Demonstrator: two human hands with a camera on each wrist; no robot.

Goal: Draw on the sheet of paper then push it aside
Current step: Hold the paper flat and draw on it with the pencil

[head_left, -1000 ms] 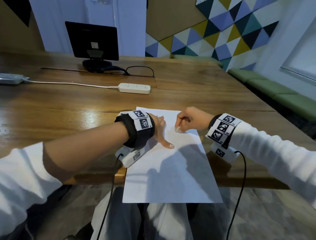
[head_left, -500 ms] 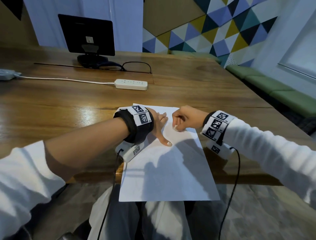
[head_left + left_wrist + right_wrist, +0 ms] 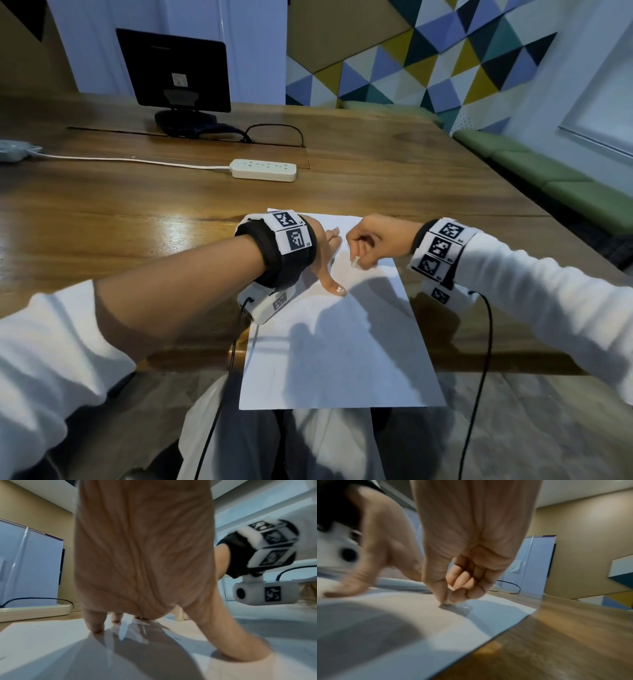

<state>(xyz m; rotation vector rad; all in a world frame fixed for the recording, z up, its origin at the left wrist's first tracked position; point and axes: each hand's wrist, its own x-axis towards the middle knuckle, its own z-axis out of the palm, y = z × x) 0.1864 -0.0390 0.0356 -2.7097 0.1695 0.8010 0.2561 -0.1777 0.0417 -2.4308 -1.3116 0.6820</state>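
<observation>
A white sheet of paper point(image 3: 342, 342) lies on the wooden table point(image 3: 120, 240), and its near end overhangs the table's front edge. My left hand point(image 3: 330, 255) presses flat on the sheet's upper left part, thumb spread toward me; its fingertips point(image 3: 96, 623) touch the paper point(image 3: 51, 649). My right hand point(image 3: 356, 251) is curled and pinches a short whitish drawing stub point(image 3: 355, 261) between thumb and fingers. In the right wrist view the stub point(image 3: 448, 599) has its tip down on the paper point(image 3: 402, 628). No drawn mark shows clearly.
A white power strip point(image 3: 263, 169) with its cord lies across the table's middle. Behind it stand a dark monitor point(image 3: 178, 72) and black cables. A green bench point(image 3: 548, 185) runs along the right wall. My lap is under the overhanging sheet.
My right hand, pinching the stub, has shifted slightly on the sheet. The left hand stays pressed in the same spot. The head view has moved a little.
</observation>
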